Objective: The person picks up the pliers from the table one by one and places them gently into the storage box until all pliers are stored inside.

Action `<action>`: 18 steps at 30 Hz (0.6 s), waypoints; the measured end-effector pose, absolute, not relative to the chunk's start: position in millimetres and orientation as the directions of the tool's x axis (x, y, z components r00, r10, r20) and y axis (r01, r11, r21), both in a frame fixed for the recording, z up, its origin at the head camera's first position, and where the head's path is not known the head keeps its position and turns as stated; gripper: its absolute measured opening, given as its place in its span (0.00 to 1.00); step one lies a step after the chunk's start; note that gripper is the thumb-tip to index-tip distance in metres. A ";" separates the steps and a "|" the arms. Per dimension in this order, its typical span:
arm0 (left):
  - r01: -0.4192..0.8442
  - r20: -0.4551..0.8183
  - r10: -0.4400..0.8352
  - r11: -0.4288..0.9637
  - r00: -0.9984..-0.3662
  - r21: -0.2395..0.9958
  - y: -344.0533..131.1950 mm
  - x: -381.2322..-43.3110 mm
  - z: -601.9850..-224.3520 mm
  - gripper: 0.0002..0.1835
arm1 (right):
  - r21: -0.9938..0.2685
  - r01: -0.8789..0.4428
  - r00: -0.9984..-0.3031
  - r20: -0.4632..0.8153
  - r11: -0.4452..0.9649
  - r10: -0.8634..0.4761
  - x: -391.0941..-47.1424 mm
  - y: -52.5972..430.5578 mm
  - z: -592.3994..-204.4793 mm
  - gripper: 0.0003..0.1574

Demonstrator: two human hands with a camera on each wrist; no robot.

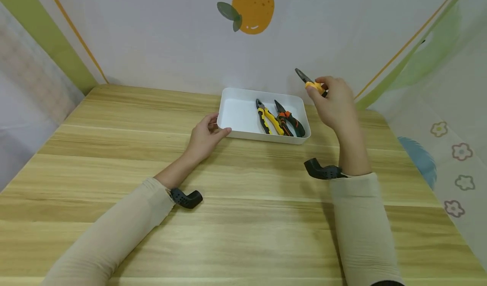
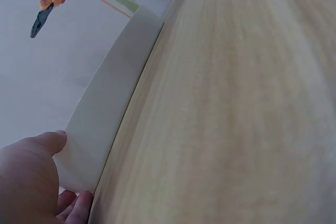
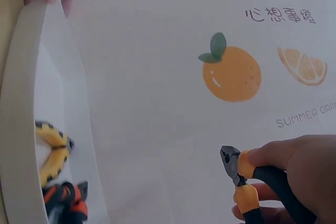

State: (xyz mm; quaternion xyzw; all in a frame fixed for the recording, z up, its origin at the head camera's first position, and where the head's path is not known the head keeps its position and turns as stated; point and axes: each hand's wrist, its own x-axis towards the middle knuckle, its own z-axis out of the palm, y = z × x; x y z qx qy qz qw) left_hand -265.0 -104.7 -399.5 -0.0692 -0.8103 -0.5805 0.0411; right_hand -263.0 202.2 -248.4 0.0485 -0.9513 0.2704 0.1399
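A white tray [image 1: 239, 132] stands at the back of the table, with my left hand [image 1: 205, 137] gripping its near left corner, thumb over the rim and fingers round the side. In the tray's right half lie yellow-and-black pliers [image 1: 272, 119] and, beside them, orange-and-dark-green long-nose pliers [image 1: 291, 119]. Above the tray's right end my right hand [image 1: 335, 102] holds up another pair of pliers [image 3: 247, 198] with orange-and-black handles, its dark jaws pointing away to the left. The right wrist view shows thumb and fingers round those handles.
Behind the tray rises a pale cloth wall with a printed orange [image 1: 253, 9]. The wooden table [image 1: 236, 218] extends in front of the tray. Black wrist cameras [image 1: 323, 170] sit on both sleeves. Patterned cloth hangs at the right side.
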 end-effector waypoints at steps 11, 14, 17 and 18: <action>0.167 0.156 0.061 0.310 -0.986 0.936 -105.1 -265.9 -402.1 0.38 | -0.522 -0.105 -0.978 0.210 0.847 0.008 -280.0 158.0 -263.6 0.36; 0.166 0.155 0.059 0.306 -0.986 0.937 -104.6 -265.3 -402.1 0.38 | -0.521 -0.088 -0.980 0.196 0.849 0.019 -284.2 150.4 -267.8 0.35; 0.167 0.157 0.056 0.308 -0.986 0.937 -104.6 -264.5 -401.3 0.37 | -0.510 -0.084 -0.982 0.189 0.856 0.017 -288.8 144.6 -273.8 0.34; 0.166 0.156 0.057 0.307 -0.986 0.937 -104.7 -264.0 -400.8 0.37 | -0.506 -0.081 -0.982 0.188 0.859 0.018 -290.0 142.9 -276.2 0.34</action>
